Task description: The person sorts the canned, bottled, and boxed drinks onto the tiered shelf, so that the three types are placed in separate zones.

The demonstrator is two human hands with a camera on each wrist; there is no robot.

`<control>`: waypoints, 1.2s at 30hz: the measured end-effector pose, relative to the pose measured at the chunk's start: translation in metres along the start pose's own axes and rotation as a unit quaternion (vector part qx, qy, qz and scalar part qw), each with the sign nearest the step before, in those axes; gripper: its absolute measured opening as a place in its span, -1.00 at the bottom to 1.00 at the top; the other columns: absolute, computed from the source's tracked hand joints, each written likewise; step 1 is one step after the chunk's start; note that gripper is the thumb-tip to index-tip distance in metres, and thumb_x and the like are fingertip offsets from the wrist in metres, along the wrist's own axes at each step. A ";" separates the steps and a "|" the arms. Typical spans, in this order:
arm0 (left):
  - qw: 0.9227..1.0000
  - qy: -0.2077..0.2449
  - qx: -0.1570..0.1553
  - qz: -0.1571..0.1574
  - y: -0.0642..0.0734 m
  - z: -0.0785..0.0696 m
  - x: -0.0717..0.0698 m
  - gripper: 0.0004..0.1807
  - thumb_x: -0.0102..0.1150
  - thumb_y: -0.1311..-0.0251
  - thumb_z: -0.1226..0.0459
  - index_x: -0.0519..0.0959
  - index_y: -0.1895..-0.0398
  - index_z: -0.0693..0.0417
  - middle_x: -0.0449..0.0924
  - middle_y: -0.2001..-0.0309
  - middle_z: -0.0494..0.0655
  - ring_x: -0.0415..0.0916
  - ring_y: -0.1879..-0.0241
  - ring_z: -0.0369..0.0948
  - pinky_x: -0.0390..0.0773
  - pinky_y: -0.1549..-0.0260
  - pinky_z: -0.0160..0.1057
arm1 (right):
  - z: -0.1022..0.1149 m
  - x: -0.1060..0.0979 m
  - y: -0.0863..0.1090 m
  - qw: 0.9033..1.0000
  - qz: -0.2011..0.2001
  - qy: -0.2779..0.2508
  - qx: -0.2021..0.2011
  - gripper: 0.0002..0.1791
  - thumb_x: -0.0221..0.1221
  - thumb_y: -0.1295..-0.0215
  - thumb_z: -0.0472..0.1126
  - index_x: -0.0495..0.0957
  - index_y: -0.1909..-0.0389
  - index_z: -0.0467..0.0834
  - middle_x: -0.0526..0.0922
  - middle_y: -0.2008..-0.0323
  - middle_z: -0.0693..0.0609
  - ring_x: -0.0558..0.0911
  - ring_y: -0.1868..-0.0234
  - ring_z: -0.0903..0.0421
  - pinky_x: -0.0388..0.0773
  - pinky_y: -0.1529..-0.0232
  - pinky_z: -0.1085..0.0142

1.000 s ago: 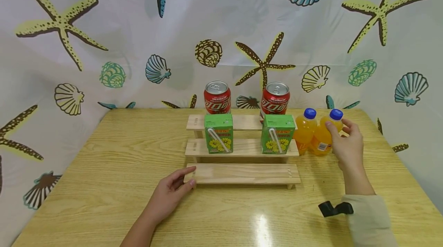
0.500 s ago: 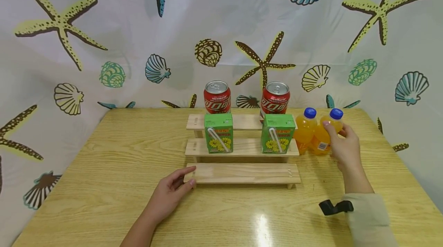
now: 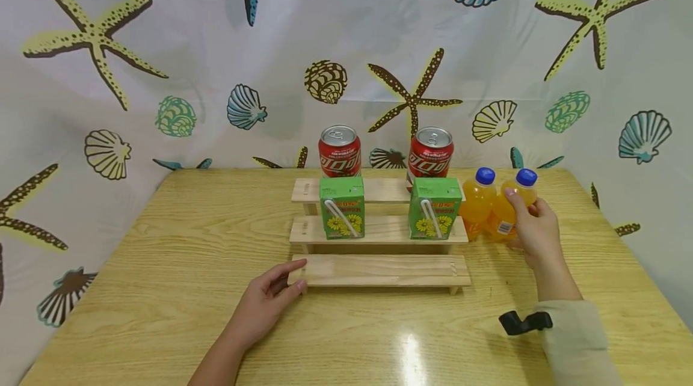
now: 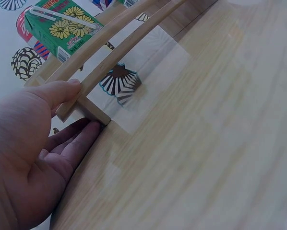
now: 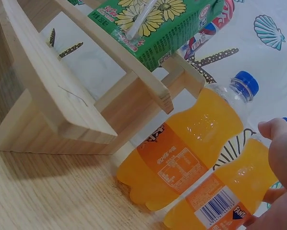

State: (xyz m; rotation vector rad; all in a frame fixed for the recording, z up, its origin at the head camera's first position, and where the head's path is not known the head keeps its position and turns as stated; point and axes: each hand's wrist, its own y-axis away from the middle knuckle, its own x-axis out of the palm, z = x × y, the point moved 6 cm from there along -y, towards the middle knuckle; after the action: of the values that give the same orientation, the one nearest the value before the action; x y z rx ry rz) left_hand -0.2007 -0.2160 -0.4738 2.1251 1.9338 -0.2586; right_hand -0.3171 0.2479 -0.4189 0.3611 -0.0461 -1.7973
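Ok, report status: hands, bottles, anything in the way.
Left hand holds rack by its left end. Right hand grips right bottle. Left bottle stands between it and rack.

Head cam's bright, even; I get glare on tbl nr front. L wrist pic's dimmer, hazy; my L hand shaded.

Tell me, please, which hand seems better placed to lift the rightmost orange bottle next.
The right hand seems better placed: it holds the rightmost orange bottle, to the right of the wooden rack. The left hand grips the rack's left end, on the side away from that bottle.
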 end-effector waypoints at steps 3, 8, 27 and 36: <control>1.000 -0.002 0.000 -0.001 0.000 -0.001 0.000 -0.48 0.25 -0.31 -0.02 0.51 -0.31 -0.14 0.34 -0.44 -0.03 0.17 -0.49 -0.11 0.24 -0.44 -0.10 | 0.000 0.000 -0.001 1.000 -0.008 -0.003 -0.001 -0.01 0.02 -0.31 0.45 0.02 -0.58 -0.02 0.08 -0.52 -0.22 0.16 -0.51 -0.29 0.41 -0.29 -0.29; 1.000 -0.005 0.000 -0.001 -0.001 -0.001 0.000 -0.48 0.25 -0.32 -0.02 0.51 -0.32 -0.15 0.33 -0.45 0.00 0.20 -0.48 -0.08 0.24 -0.44 -0.07 | 0.000 0.000 0.000 1.000 -0.019 -0.008 -0.006 -0.03 0.04 -0.32 0.44 0.02 -0.58 0.01 0.10 -0.51 -0.21 0.20 -0.49 -0.28 0.47 -0.23 -0.25; 1.000 -0.012 -0.010 -0.014 -0.001 0.001 -0.007 -0.48 0.27 -0.29 -0.04 0.52 -0.30 -0.19 0.33 -0.44 -0.06 0.18 -0.49 -0.12 0.26 -0.44 -0.09 | 0.004 0.002 0.001 0.999 -0.033 -0.022 -0.011 -0.13 0.13 -0.30 0.39 0.21 -0.51 0.05 0.12 -0.50 -0.18 0.25 -0.45 -0.24 0.60 0.02 -0.04; 1.000 0.007 -0.008 -0.011 0.001 0.001 -0.005 -0.50 0.29 -0.28 -0.01 0.55 -0.27 -0.18 0.37 -0.43 -0.07 0.15 -0.50 -0.10 0.25 -0.45 -0.06 | 0.011 -0.002 0.005 0.999 -0.015 -0.033 -0.011 -0.18 0.15 -0.29 0.36 0.27 -0.45 0.02 0.07 -0.50 -0.23 0.19 -0.48 -0.33 0.63 0.10 -0.07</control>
State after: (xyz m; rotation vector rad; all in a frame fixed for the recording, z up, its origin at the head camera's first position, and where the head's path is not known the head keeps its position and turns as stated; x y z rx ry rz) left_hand -0.1999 -0.2210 -0.4737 2.1025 1.9621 -0.2313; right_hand -0.3148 0.2469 -0.4071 0.2879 -0.0689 -1.8380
